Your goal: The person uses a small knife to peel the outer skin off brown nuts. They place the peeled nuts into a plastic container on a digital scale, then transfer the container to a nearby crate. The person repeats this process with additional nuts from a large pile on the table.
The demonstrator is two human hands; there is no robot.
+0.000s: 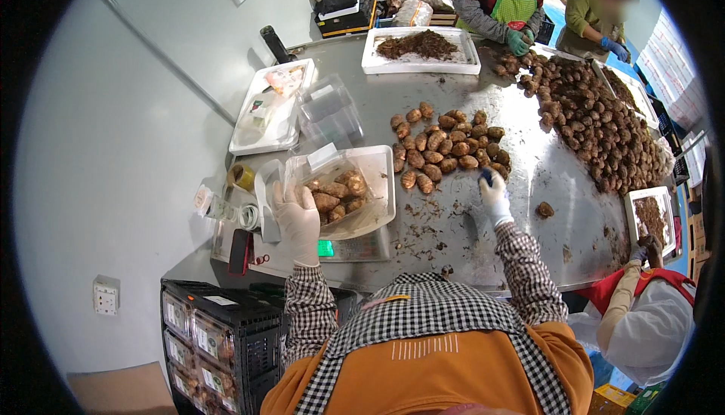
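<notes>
My left hand (298, 219), in a pale glove, grips the left end of a white basin (381, 188) holding clear plastic packaging and brown tubers (328, 200). The basin rests on a scale (343, 250) with a green display. A loose pile of tubers (445, 143) lies on the metal table (430, 234) right of it. My right hand (495, 196), gloved in white, has its fingers curled round something dark at the pile's lower right edge; I cannot make out what. One tuber (545, 209) lies apart to its right.
A large tuber heap (593, 135) covers the right. Dirt trays (368, 60) stand behind. Clear containers (328, 113), a tape roll (242, 177) and a phone (240, 251) lie left. Two co-workers (498, 0) (596, 15) work at the back, another (642, 324) right. Crates (234, 339) stand below left.
</notes>
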